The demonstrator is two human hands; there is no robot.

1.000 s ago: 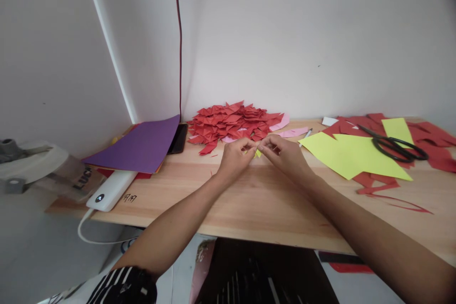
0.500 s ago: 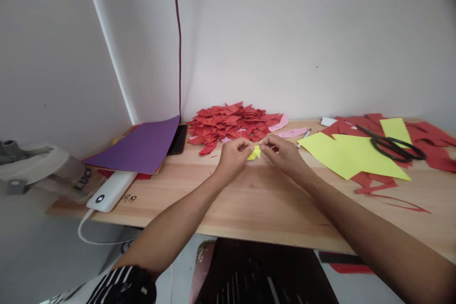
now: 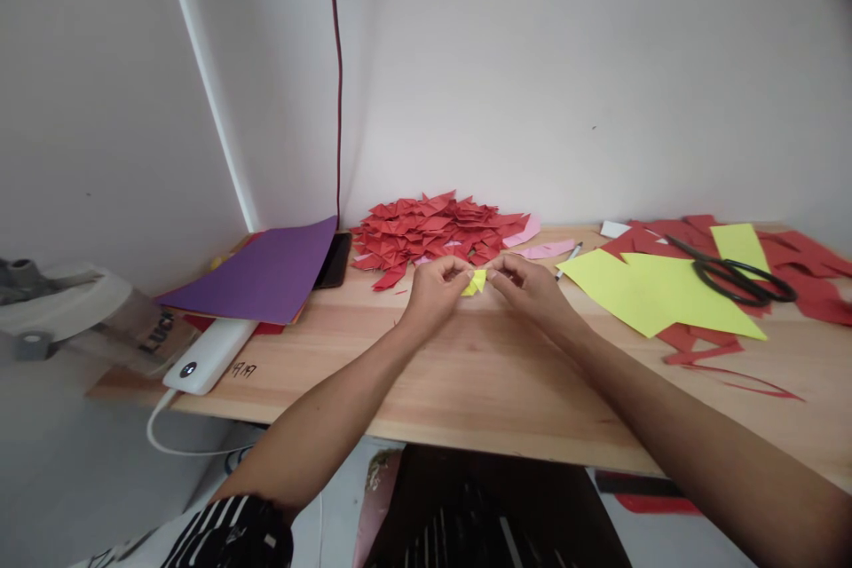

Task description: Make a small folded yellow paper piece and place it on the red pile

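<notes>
A small folded piece of yellow paper (image 3: 475, 283) is held between my two hands, just above the wooden table. My left hand (image 3: 437, 287) pinches its left side with thumb and fingertips. On the other side, my right hand (image 3: 524, 284) grips the right edge in a closed pinch. Part of the paper is covered by my fingers. Right behind my hands lies a heap of folded red paper pieces (image 3: 436, 229), with pink paper strips (image 3: 547, 249) at its right.
At right, black scissors (image 3: 742, 278) rest on a cut yellow sheet (image 3: 656, 288) among red scraps (image 3: 808, 271). A pen (image 3: 570, 260) lies nearby. Purple paper (image 3: 259, 275), a dark phone (image 3: 333, 260), a white power bank (image 3: 208, 359) and a plastic container (image 3: 126, 319) are at left.
The right fingers have shifted very slightly at the yellow paper's right edge. Both hands otherwise keep their pinch in the same place.
</notes>
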